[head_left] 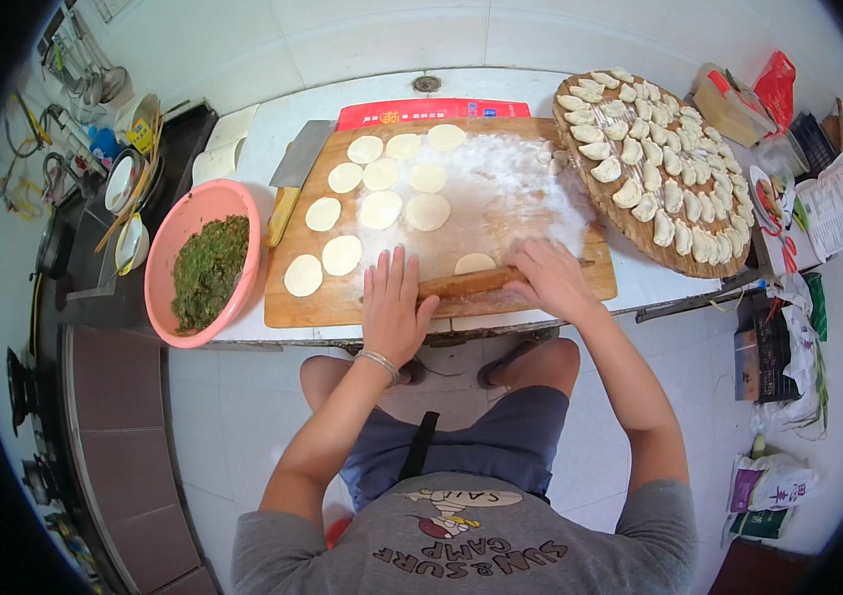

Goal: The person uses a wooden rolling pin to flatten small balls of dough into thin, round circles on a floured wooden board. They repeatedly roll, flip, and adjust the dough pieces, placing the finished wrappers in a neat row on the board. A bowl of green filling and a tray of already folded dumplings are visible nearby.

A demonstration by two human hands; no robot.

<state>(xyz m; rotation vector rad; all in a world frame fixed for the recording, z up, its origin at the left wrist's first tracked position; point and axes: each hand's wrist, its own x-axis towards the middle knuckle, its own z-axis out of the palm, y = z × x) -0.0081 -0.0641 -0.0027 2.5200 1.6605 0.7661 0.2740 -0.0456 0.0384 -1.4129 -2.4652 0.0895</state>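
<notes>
A wooden rolling pin (471,284) lies across the near part of a floured wooden board (501,223). Flat over its left end rests my left hand (396,309), fingers stretched out and pointing away from me. My right hand (548,278) is on the other end, with its fingers over the far side and its thumb on the near side. A dough round (475,263) shows just beyond the pin, partly covered by it. Several thin round dough wrappers (380,209) are spread over the left half of the board, and loose white flour (510,164) covers the right half.
A pink basin (156,268) of chopped green filling (211,273) stands left of the board. Beside it lies a cleaver (300,164). At right, a round wooden tray (629,238) of dumplings (651,149) overlaps the board's corner. Red-handled scissors (768,201) lie farther right.
</notes>
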